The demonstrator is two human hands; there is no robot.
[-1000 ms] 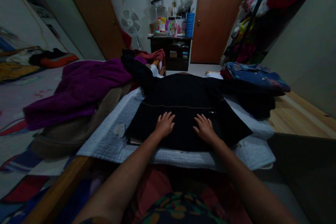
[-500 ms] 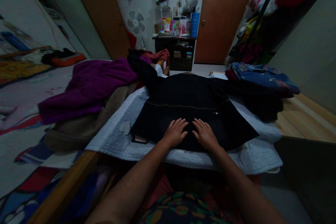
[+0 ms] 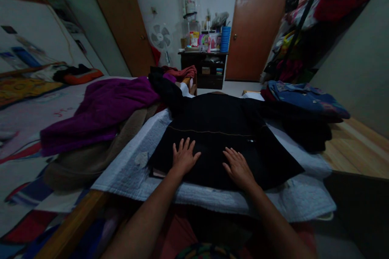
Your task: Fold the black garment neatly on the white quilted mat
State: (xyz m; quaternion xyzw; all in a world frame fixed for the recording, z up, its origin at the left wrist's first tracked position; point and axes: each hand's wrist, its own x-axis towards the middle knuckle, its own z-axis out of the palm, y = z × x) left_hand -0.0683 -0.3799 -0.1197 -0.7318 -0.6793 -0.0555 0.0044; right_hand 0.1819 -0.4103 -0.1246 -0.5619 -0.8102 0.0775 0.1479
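Observation:
A black jacket [image 3: 212,115] lies spread on a light quilted cloth [image 3: 127,170], its lower edge toward me and its sleeves reaching out to both sides. A thin tan seam runs across it, and small light buttons show right of the middle. My left hand [image 3: 184,157] rests flat on the lower left part of the jacket, fingers spread. On the lower middle right lies my right hand [image 3: 238,166], palm down with fingers stretched out. Neither hand grips anything.
Left of the cloth, a purple garment [image 3: 112,109] and a brown one [image 3: 91,166] lie on a bed [image 3: 24,129]. A folded denim garment [image 3: 306,99] sits at the right. Behind stand a fan [image 3: 161,36], a dark shelf [image 3: 204,71] and a door [image 3: 255,28].
My left hand has slid left across the jacket and its fingers have spread wider. My right hand stays in about the same place on the jacket. The view has tilted slightly up.

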